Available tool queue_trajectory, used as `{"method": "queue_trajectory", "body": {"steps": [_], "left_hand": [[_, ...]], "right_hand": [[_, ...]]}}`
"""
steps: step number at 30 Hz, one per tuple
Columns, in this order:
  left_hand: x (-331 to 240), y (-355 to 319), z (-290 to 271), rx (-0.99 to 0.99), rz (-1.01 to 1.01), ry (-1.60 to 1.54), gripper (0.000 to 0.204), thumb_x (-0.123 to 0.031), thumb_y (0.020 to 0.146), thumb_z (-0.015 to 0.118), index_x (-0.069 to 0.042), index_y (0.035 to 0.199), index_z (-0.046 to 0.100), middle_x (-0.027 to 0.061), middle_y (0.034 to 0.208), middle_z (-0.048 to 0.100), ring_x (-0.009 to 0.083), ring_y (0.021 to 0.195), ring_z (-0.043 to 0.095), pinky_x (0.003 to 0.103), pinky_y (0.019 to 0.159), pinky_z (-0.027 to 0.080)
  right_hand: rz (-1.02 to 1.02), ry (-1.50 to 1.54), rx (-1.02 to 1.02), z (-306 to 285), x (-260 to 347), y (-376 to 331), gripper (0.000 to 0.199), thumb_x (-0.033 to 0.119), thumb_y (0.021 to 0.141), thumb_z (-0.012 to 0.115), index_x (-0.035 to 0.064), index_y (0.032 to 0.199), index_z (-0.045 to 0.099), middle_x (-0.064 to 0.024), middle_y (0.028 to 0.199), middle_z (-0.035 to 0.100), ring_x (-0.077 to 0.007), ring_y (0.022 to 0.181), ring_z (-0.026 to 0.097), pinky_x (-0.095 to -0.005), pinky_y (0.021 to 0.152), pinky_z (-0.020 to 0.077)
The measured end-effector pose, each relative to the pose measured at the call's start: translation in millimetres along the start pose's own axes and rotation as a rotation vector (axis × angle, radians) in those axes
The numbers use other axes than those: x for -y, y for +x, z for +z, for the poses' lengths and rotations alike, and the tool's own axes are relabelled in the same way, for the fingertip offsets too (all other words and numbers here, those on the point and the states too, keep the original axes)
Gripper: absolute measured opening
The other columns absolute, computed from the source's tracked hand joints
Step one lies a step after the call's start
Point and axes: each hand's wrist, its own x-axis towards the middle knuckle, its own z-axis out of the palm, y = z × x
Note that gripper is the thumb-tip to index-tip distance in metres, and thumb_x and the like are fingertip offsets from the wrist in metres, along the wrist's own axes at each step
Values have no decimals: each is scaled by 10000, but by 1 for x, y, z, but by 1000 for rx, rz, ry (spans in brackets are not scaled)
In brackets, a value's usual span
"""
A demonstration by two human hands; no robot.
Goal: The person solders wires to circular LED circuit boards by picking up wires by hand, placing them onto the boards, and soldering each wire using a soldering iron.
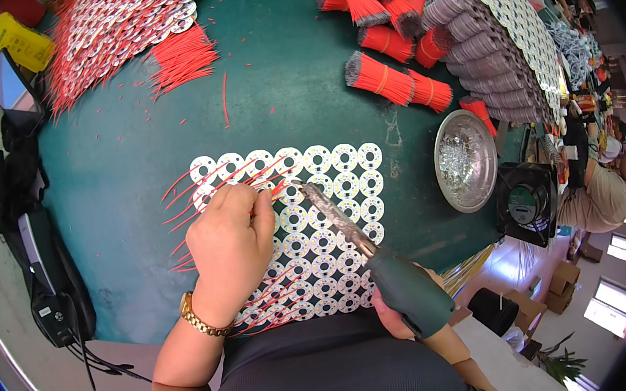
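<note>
A panel of round white circuit boards (321, 240) lies on the green tabletop in front of me, with thin red wires (180, 198) lying across its left columns. My left hand (230, 223), a gold watch on its wrist, is closed over the panel's upper left part and pinches red wires at its fingertips. From the right, my right hand (391, 317) grips a soldering iron (407, 292) with a dark green body, which hides most of the fingers. The iron's tip reaches a board in the second row, close beside the left fingertips.
Bundles of red wires (385, 81) and stacked board panels (496, 46) fill the far right. A metal bowl (466, 160) holds clear bits, next to a black fan (526, 203). Wired panels (120, 25) pile up far left, near a phone (12, 90). A co-worker (602, 192) sits at right.
</note>
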Motion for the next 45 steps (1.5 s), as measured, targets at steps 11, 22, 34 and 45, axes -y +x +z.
{"method": "queue_trajectory", "body": {"steps": [11, 22, 34, 45], "left_hand": [[3, 6, -16, 72, -52, -86, 169, -105, 890, 690, -19, 776, 600, 124, 691, 584, 279, 592, 563, 366, 549, 438], [-8, -3, -17, 29, 11, -261, 157, -17, 817, 760, -20, 746, 620, 35, 654, 536, 120, 565, 468, 269, 519, 369], [-3, -6, -5, 77, 26, -96, 186, -35, 806, 763, -32, 731, 593, 61, 632, 527, 185, 529, 477, 310, 510, 397], [-3, -6, -2, 27, 37, -107, 200, -32, 805, 765, -36, 713, 587, 54, 602, 507, 184, 512, 461, 316, 491, 382]], "right_hand": [[344, 215, 56, -5, 15, -7, 72, 42, 832, 622, 4, 891, 639, -73, 762, 645, -178, 705, 633, -292, 659, 511], [293, 506, 52, -8, 20, -8, 124, 50, 865, 607, -17, 970, 609, -85, 799, 632, -164, 704, 620, -302, 645, 505], [191, 339, 18, 3, 10, -17, 310, 52, 874, 616, -25, 1167, 547, -65, 830, 629, -152, 701, 617, -304, 656, 519], [270, 250, 32, 0, 12, -17, 27, 65, 822, 647, 48, 827, 627, -59, 722, 636, -184, 661, 644, -309, 635, 529]]}}
